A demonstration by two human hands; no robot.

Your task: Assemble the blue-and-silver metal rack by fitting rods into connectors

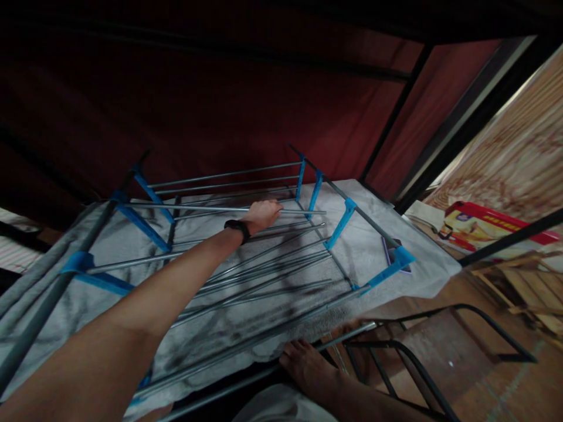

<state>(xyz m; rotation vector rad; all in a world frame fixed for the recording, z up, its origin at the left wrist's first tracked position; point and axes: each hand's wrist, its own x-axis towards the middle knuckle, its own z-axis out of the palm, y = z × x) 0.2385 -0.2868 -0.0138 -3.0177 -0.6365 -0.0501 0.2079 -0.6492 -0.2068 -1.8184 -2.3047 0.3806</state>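
Observation:
A rack frame lies across the cloth, made of grey metal tubes and blue plastic brackets [338, 225]. My left hand [264, 214], with a black band at the wrist, is closed round a thin metal rod [206, 207]. That rod's left end meets a blue bracket [119, 198]; its right end stops short of the brackets on the right-hand side. Close to my body, my right hand [308, 366] is closed on another metal rod [347, 336], which slants up to the right. Several loose rods [268, 275] lie on the cloth inside the frame.
A grey-white cloth [369, 208] covers the surface beneath the frame. A phone-like flat object [389, 253] lies at its right. Beyond are a red and yellow box [488, 228], a wooden crate [528, 293] and a black-framed chair [440, 351]. Dark red fabric [211, 111] hangs behind.

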